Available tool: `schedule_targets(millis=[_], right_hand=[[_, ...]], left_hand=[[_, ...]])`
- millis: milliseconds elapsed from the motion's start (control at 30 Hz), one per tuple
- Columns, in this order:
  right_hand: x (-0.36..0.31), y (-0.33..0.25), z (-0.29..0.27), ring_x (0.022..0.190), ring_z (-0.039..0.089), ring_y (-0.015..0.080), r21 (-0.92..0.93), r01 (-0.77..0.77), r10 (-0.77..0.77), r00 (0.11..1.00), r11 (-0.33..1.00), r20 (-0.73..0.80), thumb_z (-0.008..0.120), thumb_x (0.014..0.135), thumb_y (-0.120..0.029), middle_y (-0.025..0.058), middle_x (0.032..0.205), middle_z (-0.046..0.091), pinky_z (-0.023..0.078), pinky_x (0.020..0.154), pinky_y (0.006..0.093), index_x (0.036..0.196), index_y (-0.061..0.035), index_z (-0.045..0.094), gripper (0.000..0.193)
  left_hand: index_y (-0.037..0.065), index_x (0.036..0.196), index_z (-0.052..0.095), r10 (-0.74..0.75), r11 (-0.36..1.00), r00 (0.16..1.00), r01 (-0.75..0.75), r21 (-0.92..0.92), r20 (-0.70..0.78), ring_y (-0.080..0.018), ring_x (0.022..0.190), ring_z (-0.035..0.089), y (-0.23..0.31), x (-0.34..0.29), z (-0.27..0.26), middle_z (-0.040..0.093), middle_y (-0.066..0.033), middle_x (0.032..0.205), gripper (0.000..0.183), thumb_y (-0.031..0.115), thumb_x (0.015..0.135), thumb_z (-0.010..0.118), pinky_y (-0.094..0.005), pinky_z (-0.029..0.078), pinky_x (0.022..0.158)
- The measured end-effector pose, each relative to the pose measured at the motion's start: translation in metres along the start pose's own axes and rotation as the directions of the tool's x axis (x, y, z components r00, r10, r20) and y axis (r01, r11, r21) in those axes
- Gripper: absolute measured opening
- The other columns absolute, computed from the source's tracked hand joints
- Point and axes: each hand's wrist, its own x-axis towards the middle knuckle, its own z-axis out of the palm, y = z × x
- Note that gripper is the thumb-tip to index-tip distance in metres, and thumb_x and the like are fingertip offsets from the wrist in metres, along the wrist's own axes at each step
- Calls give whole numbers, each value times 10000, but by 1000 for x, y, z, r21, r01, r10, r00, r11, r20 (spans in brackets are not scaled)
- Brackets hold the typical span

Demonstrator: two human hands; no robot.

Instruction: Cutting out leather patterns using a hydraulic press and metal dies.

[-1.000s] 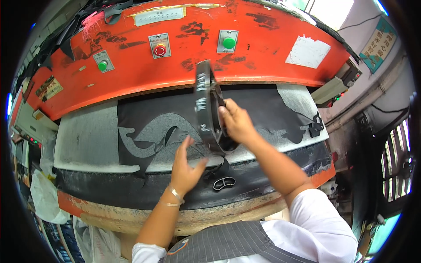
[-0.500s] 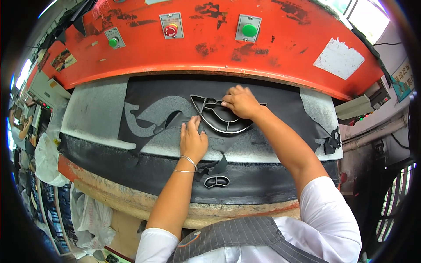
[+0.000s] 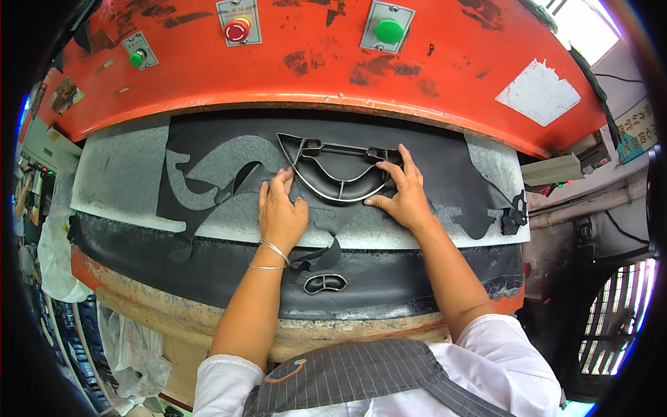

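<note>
A large crescent-shaped metal cutting die [image 3: 341,190] lies on a black leather-like sheet [image 3: 445,163]. My right hand [image 3: 410,198] holds the die's right end, thumb at the lower edge and fingers at the upper side. Beside its left edge rests my left hand [image 3: 283,215], fingers stretched out with the tips at the metal. The sheet has curved cut-outs left of the die, where grey backing shows through. Nearer me, a small curved cutting die [image 3: 325,283] sits on the black front strip, below a loose black scrap [image 3: 326,257].
An orange-red press beam [image 3: 299,87] spans the far side, bearing two green buttons [image 3: 389,30] [image 3: 137,58] and a red button [image 3: 236,29]. A pale board [image 3: 111,174] lies under the sheet. Plastic bags [image 3: 62,257] hang at the left; a pipe [image 3: 590,206] runs at the right.
My right hand has moved from the die's upper edge to its right end. My left hand stays at the left edge. The whole view has shifted somewhat.
</note>
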Motion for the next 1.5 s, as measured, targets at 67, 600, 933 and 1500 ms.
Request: schedule_targets(millis=[67,600,933,1500], right_hand=[[0,0,1,1359,289,462,2,14,-14,1000,1000,-15,888,557,-383,237,1527,224,283,1098,527,1226,-198,599,752],[-24,-41,-8,1227,487,369,14,-80,81,969,997,-233,855,639,-365,228,1294,531,344,1043,471,1323,-37,489,842],[76,-129,-87,648,486,85,338,184,33,837,923,-546,738,828,-113,2,700,497,436,586,248,964,-28,527,265],[-162,-131,12,887,611,315,-40,384,-345,868,923,357,730,730,-492,117,921,621,510,796,402,1066,-26,632,583]], left_hand=[[0,1248,410,3,1000,1000,-2,-11,19,-284,1344,422,-3,-1,-2,560,-156,1346,470,88,804,535,-444,186,1157],[38,1117,623,-35,876,990,-36,-481,-139,-276,1155,581,-55,29,-72,613,-152,1218,274,86,847,611,-372,436,997],[2,784,541,488,830,750,-241,503,-446,-193,756,516,-82,156,-265,542,-83,756,295,204,995,500,-338,418,704],[78,680,676,220,970,928,-240,33,299,-289,744,599,6,-135,-128,612,-88,726,199,237,798,660,-398,491,671]])
